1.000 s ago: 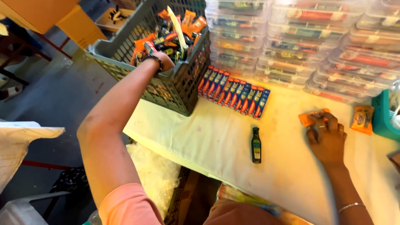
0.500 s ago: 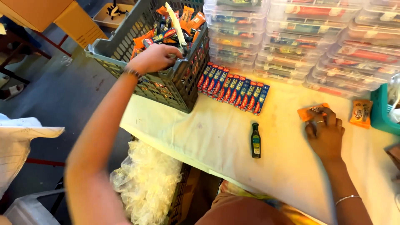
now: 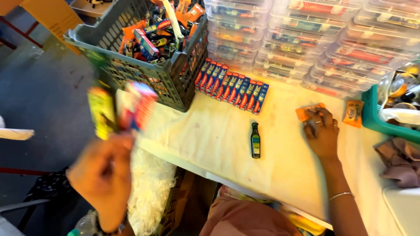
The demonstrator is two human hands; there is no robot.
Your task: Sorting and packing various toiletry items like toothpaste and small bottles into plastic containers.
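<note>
My left hand (image 3: 103,175) is raised near the camera, blurred, and holds small packets (image 3: 120,109), one yellow-green and one red-blue-white. It is in front of a grey plastic basket (image 3: 173,85) full of mixed small packets and boxes. My right hand (image 3: 322,135) rests flat on the cream table cloth (image 3: 210,135), its fingers on an orange sachet (image 3: 306,111). A small dark green bottle (image 3: 255,140) lies on the cloth between my hands. A row of several red-and-blue boxes (image 3: 232,87) lies beside the basket.
Stacks of clear lidded plastic boxes (image 3: 315,39) fill the back of the table. Another orange sachet (image 3: 353,112) lies by a teal basket (image 3: 372,116) holding tins. A grey cloth (image 3: 400,161) is at right. Crumpled clear plastic (image 3: 151,188) sits below the table edge.
My left hand left the grey basket and came toward the camera carrying packets. The view shifted so everything sits further left. My right hand stayed on the orange sachet.
</note>
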